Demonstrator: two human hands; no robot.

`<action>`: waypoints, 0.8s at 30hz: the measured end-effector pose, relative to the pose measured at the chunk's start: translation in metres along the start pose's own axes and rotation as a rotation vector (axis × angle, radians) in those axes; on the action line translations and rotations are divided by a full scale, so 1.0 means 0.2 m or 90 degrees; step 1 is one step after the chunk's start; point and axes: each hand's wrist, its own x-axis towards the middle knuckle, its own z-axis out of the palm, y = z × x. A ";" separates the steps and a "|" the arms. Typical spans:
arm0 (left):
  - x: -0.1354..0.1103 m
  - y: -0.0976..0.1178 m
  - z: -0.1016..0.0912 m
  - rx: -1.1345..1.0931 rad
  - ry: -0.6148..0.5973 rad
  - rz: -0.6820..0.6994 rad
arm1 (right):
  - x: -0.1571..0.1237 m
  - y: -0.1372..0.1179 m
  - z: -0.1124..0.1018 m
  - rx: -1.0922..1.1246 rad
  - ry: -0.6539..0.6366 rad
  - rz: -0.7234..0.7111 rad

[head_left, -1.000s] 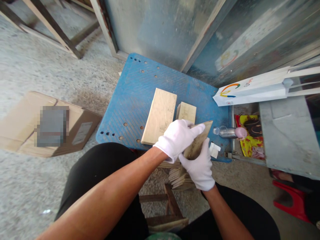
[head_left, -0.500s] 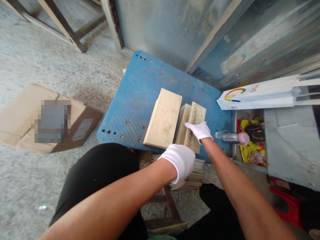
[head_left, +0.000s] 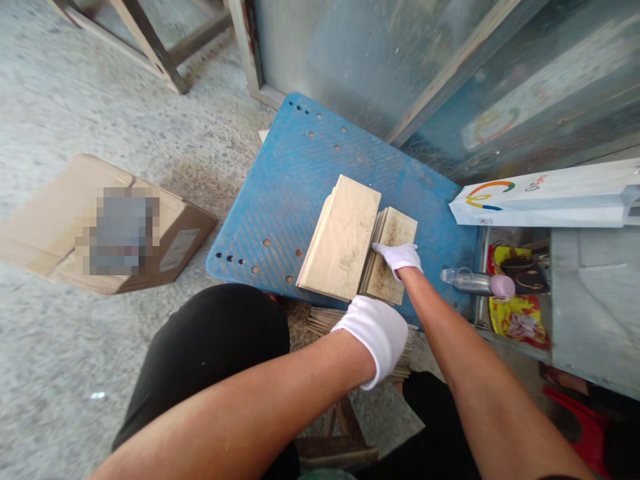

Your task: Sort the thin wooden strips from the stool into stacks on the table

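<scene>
My right hand [head_left: 399, 257], in a white glove, lies flat on top of a small stack of thin beige boards [head_left: 397, 230] on a blue perforated platform [head_left: 285, 193]. Touching that stack on its left is a larger stack of beige boards [head_left: 343, 237]. My left hand [head_left: 375, 335], also gloved, hangs lower and nearer to me. It reaches down over a pile of thin boards [head_left: 323, 320] below the platform's front edge. Its fingers are hidden under the back of the glove.
A cardboard box [head_left: 55, 213] lies on the concrete floor at left. A white paper bag [head_left: 550, 197], a metal bottle [head_left: 475, 282] and a red stool [head_left: 590, 413] are at right. Metal panels [head_left: 350, 60] stand behind the platform. A wooden frame [head_left: 340, 440] sits between my knees.
One second ago both hands held a board near my lap. My right hand has since laid it on the small stack and rests there. My left hand has dropped to the lower pile.
</scene>
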 end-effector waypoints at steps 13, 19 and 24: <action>0.01 -0.03 -0.05 0.026 -0.057 -0.039 | -0.15 0.06 -0.09 0.128 0.119 -0.080; 0.00 -0.09 -0.10 0.055 0.004 -0.073 | -0.45 0.47 0.01 0.345 0.117 -0.119; 0.01 -0.11 -0.11 0.076 -0.003 -0.101 | -0.74 0.75 0.30 0.346 0.025 -0.027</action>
